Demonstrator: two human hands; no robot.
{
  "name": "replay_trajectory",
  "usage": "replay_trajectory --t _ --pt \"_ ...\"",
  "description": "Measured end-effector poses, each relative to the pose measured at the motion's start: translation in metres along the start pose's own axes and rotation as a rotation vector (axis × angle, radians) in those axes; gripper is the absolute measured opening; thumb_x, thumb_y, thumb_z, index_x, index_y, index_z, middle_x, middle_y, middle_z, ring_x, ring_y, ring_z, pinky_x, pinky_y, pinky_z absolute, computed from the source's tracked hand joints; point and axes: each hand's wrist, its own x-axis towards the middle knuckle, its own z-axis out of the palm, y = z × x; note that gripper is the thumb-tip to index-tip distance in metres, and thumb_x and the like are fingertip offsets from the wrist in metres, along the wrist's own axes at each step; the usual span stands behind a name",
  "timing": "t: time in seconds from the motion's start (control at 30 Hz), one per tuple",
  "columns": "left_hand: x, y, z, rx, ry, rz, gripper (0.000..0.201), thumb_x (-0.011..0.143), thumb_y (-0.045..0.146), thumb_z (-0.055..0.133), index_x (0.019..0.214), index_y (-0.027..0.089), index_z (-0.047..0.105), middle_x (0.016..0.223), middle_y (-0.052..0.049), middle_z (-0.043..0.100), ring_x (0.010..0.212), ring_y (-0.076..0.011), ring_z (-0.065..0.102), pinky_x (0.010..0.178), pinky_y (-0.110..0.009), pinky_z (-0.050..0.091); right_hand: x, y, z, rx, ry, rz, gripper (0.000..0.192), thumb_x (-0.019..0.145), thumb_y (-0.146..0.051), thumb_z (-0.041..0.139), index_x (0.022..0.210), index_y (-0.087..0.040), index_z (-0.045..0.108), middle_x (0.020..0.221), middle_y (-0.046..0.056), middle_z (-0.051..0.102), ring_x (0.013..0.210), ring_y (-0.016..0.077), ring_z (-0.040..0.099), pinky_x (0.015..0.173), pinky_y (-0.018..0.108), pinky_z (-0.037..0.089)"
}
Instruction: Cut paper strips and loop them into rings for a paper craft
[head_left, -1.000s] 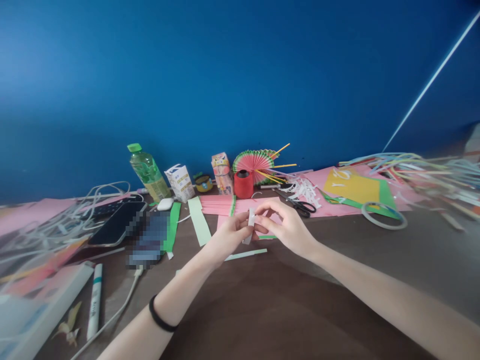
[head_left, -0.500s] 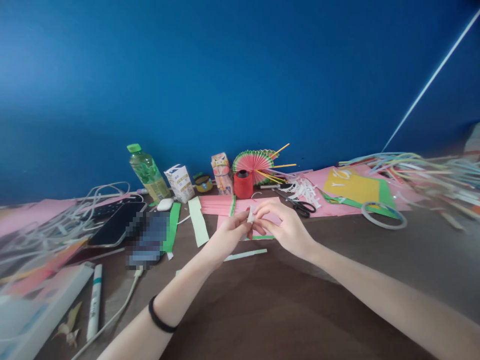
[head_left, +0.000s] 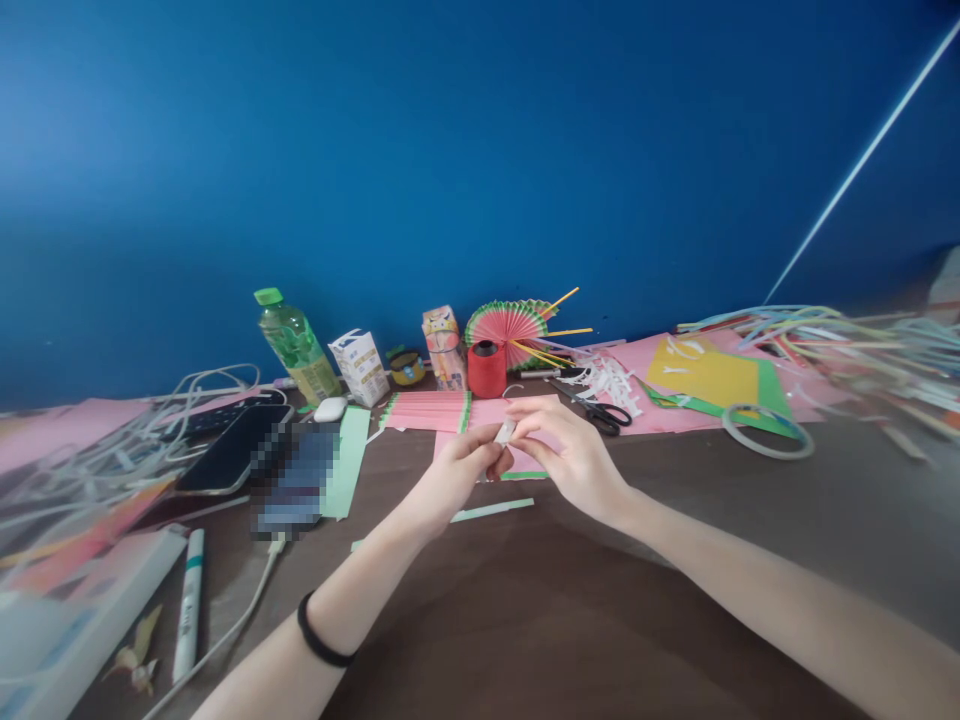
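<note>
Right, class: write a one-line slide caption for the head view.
Left hand and right hand pinch a small white paper piece above a cluttered brown table.

Phone [head_left: 296, 478] pixelated; fingers [head_left: 525, 425] hide most of white strip [head_left: 505, 432].

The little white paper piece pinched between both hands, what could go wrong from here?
The white paper piece is tiny and held only by the fingertips of the left hand and right hand, so it could slip or crumple. If dropped, it might get lost among the white scraps by the scissors.
</note>
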Motion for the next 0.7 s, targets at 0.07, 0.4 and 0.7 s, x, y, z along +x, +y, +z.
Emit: replay_trajectory --t 0.07,0.4,0.7 --pt "0.000 -0.001 -0.001 -0.013 -0.006 0.007 0.012 0.076 0.017 0.038 0.067 0.017 0.045 0.060 0.003 0.038 0.057 -0.0090 0.033 0.057 -0.022 0.028 -0.001 0.001 0.000 0.002 -0.013 0.007 0.010 0.081 -0.014 0.050 0.079 -0.022 0.055 0.103 0.005 0.057 0.099 0.0169 0.054 0.084 0.033 0.043" --pt "0.002 -0.001 -0.006 -0.019 -0.055 0.015 0.013 0.078 0.020 0.039 0.074 0.015 0.050 0.059 0.003 0.037 0.056 -0.0089 0.032 0.056 -0.023 0.028 -0.002 0.003 0.005 0.061 -0.021 0.024 0.009 0.082 -0.014 0.049 0.078 -0.022 0.053 0.099 0.003 0.058 0.099 0.0156 0.053 0.085 0.031 0.041" --pt "0.006 -0.004 -0.018 0.125 -0.038 -0.020 0.016 0.075 0.019 0.035 0.073 0.015 0.051 0.057 0.004 0.038 0.055 -0.0087 0.034 0.055 -0.022 0.029 0.001 0.010 0.004 0.244 -0.006 0.213 0.005 0.085 -0.023 0.043 0.081 -0.021 0.045 0.101 0.004 0.057 0.083 0.0142 0.059 0.078 0.031 0.045"
